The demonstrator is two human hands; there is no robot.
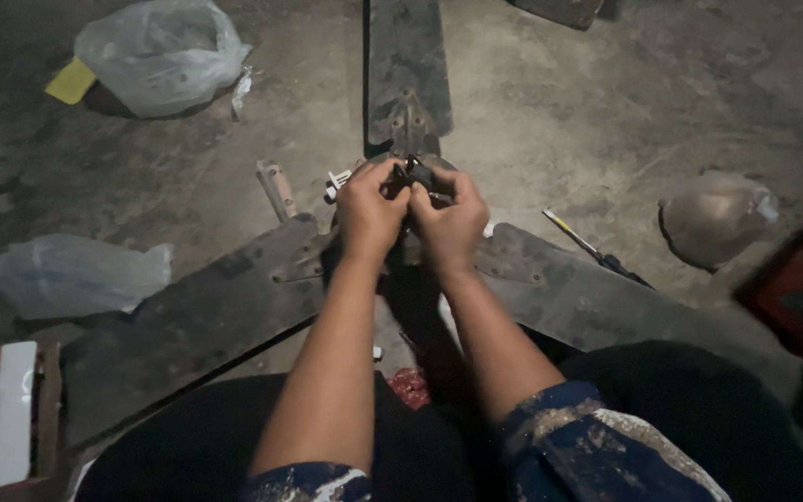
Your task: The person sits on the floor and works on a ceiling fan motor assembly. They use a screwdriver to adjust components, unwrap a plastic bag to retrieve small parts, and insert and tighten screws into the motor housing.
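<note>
A dusty ceiling fan lies on the concrete floor with three dark blades: one pointing away (pixel 404 65), one to the lower left (pixel 188 325), one to the lower right (pixel 587 297). Both my hands meet over its hub. My left hand (pixel 369 212) and my right hand (pixel 450 218) pinch a small dark part (pixel 417 173) together at the hub's far side. The hub itself is mostly hidden under my fingers.
A clear plastic bag (pixel 162 54) with a yellow card (pixel 71 82) lies far left, another bag (pixel 76 274) at mid-left. A wooden-handled tool (pixel 276 189) rests near the hub. A screwdriver (pixel 592 248) and a round dome cover (pixel 716 217) lie right.
</note>
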